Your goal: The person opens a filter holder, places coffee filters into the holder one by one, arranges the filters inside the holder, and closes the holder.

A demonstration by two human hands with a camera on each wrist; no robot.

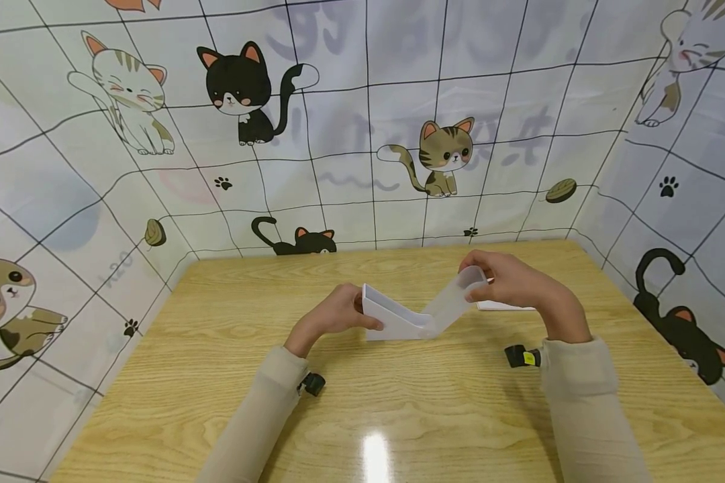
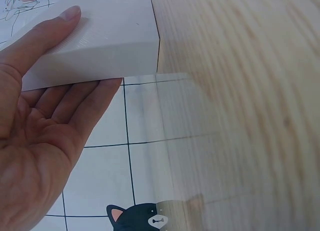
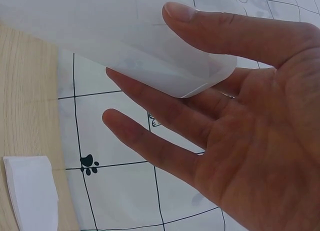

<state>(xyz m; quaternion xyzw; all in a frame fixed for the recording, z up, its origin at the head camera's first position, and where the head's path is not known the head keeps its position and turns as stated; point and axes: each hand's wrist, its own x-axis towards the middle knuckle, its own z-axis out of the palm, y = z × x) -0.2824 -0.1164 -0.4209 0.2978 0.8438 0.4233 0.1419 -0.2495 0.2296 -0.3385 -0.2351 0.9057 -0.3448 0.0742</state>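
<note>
A white open-topped plastic box (image 1: 395, 320) stands at the middle of the wooden table, its top sloping down to the right. Joined at its low right end is a translucent frosted lid (image 1: 450, 307), swung up and tilted out to the right. My left hand (image 1: 341, 310) grips the box's tall left end, thumb on the near side; in the left wrist view the fingers pass behind the white wall (image 2: 110, 58). With my right hand (image 1: 513, 278) I pinch the raised end of the lid; in the right wrist view two fingers stretch out below the frosted plastic (image 3: 135, 51).
A white folded stack (image 3: 32, 191), perhaps paper, lies on the table (image 1: 399, 402) beyond the right hand. A cloth (image 1: 350, 147) printed with cats and grid lines hangs at the back and both sides. Small black cameras (image 1: 314, 384) sit on both wrists.
</note>
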